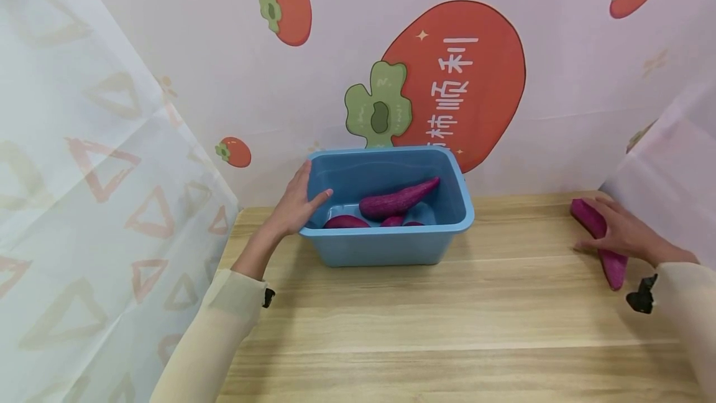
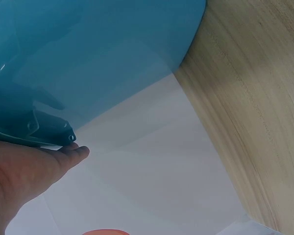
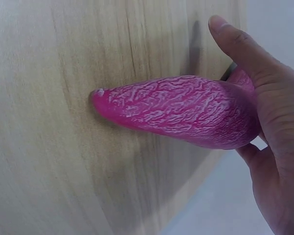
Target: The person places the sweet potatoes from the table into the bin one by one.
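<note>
In the head view a blue plastic bin (image 1: 386, 247) stands against the back wall. My left hand (image 1: 293, 204) holds its left rim, thumb over the inside and fingers along the outside. From the left wrist view, the fingers lie straight under the rim's edge. A long purple sweet potato (image 1: 399, 201) leans inside the bin, with several more purple pieces partly hidden by the front wall. At the far right, my right hand (image 1: 626, 232) is over another purple sweet potato (image 3: 181, 110). Its thumb stands out away from the wrinkled skin; the other fingers are mostly hidden behind.
The wooden table (image 1: 425, 328) spreads in front of the bin. A white patterned sheet (image 1: 106, 142) rises along the left side, and a printed backdrop (image 1: 559, 111) covers the back. Another pale sheet (image 1: 682, 160) borders the right side, close to my right hand.
</note>
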Demonstrator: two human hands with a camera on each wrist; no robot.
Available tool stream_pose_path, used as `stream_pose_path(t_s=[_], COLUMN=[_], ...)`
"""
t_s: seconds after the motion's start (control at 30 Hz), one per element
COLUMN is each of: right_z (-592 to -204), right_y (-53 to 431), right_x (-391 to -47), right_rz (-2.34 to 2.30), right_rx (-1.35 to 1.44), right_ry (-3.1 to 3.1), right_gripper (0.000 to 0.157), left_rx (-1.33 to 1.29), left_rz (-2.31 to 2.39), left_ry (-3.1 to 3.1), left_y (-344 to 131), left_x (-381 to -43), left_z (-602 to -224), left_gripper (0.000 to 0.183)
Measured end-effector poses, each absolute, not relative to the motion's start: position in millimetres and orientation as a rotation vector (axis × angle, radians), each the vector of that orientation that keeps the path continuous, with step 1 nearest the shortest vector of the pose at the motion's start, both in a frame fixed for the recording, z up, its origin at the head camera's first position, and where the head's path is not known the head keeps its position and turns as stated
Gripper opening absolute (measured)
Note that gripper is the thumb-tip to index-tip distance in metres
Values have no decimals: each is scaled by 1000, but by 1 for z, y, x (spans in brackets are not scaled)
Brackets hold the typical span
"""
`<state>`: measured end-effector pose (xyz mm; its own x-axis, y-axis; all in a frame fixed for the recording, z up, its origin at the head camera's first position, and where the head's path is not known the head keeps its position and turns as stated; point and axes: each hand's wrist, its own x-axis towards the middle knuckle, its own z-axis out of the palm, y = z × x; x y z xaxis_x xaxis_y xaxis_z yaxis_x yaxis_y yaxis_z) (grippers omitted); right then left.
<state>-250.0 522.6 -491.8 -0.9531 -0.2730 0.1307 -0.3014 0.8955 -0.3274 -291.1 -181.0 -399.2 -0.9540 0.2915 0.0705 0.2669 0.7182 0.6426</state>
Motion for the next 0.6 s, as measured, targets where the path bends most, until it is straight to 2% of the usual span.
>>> stream_pose_path(t_s=[0.6], right_z=[-498], right_y=[525], right_x=[-246], right_rz=[618], right_rx=[430], right_ry=[-2980], right_gripper=[120], left_rx=[451], left_rz=[1078], left_ry=[2877], left_y=[-181], left_x=[-291], left_z=[-400], left_gripper=[97])
